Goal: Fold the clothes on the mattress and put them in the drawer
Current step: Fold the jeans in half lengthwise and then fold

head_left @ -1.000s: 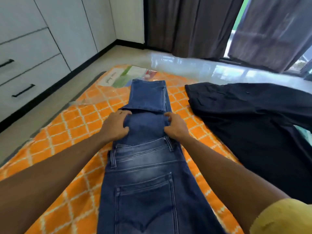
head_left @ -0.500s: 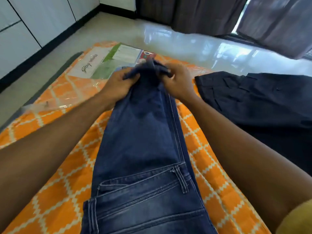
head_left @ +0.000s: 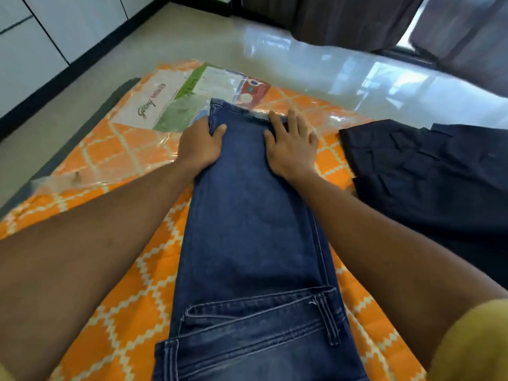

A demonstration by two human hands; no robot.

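Now that the jeans [head_left: 255,229] lie stretched out flat again instead of bunched up between the hands as they were half a second ago, the fold has been carried away from the person and laid down; the left hand [head_left: 202,145] grips the far left edge of the denim, thumb on top and fingers tucked under; the right hand [head_left: 292,145] lies spread and flat on the far right edge, pressing it smooth. By my judgement, one fold is set, more remain, and the drawer comes later. Jeans rest along the middle of the orange mattress [head_left: 115,270], still in its plastic wrap with a label [head_left: 165,105] at the far end; dark clothes [head_left: 428,177] wait to the right; white cabinets [head_left: 38,37] stand far left, curtains [head_left: 343,20] beyond the glossy floor [head_left: 316,67].
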